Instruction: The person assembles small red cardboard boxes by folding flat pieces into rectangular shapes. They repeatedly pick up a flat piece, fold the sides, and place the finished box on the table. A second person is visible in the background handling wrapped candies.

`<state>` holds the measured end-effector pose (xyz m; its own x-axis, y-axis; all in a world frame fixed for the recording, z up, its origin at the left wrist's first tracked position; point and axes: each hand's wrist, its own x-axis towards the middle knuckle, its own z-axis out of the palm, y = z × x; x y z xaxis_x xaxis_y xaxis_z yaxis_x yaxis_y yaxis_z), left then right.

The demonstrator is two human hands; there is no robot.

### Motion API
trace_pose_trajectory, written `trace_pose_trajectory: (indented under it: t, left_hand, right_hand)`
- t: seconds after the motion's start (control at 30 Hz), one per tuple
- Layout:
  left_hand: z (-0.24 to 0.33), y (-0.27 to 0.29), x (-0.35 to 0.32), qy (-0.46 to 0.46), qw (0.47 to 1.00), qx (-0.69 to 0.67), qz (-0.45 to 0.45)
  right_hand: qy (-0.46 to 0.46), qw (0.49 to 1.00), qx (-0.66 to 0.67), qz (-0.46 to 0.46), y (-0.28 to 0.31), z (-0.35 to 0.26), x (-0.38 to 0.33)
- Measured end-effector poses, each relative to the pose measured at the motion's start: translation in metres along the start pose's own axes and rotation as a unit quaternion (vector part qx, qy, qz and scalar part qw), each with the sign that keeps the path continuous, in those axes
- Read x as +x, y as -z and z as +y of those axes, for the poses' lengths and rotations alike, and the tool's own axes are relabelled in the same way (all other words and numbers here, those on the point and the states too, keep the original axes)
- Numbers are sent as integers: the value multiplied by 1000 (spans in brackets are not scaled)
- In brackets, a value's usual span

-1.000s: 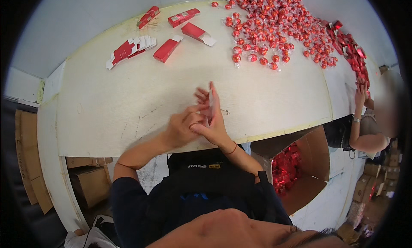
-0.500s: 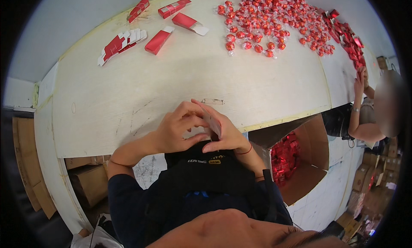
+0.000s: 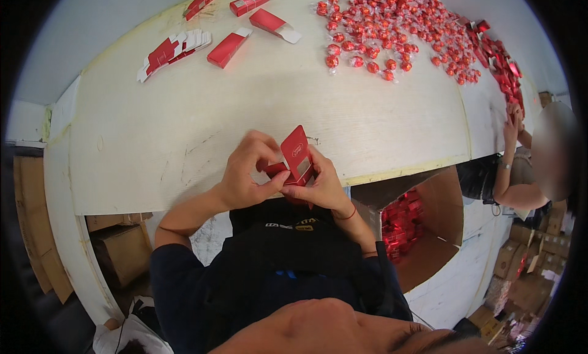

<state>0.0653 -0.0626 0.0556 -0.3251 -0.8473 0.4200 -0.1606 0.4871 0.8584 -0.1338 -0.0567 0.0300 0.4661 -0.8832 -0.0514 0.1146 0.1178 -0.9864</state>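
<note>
A small red cardboard box [image 3: 296,147] is between my hands just above the table's near edge, its tall top flap standing up and its top end open. My right hand [image 3: 326,183] grips the box from the right side, the thumb across its front. My left hand [image 3: 245,173] pinches a small side flap at the left of the opening between thumb and fingers. The lower part of the box is mostly hidden by my hands.
Red boxes [image 3: 228,48] and flat folded cartons [image 3: 160,56] lie at the far left. Wrapped red candies [image 3: 395,29] are heaped far right, beside shiny red packs [image 3: 503,66]. A cardboard carton [image 3: 442,216] holding red packs stands below the table edge. A co-worker's hands [image 3: 514,116] are at right.
The box has turned and risen between my hands, so its red flap now stands upright and its open end shows. My left hand has moved slightly left and up, pinching a side flap.
</note>
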Motion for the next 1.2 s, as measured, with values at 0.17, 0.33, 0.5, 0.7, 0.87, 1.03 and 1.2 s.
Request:
trace_pose_trajectory:
  t: [0.17, 0.33, 0.5, 0.7, 0.87, 1.03, 1.2]
  left_hand:
    - [-16, -3, -11, 95, 984, -145, -46]
    - [-26, -29, -36, 95, 964, -227, 101]
    - [-4, -21, -17, -22, 990, 93, 109]
    - [-16, -35, -29, 41, 995, 43, 85]
    - [-18, -42, -43, 90, 992, -57, 72]
    - [-24, -54, -47, 121, 973, -189, 49]
    - [-10, -50, -49, 126, 972, -199, -18]
  right_hand:
    - [36, 998, -19, -37, 1, 14, 0]
    - [-3, 997, -41, -63, -7, 1, 0]
    - [37, 997, -65, 15, -3, 27, 0]
    - [143, 974, -76, 157, -20, 33, 1]
    - [223, 927, -282, 104, -11, 35, 2]
    - [297, 903, -260, 167, -5, 43, -1]
    - [345, 904, -156, 197, -14, 36, 5]
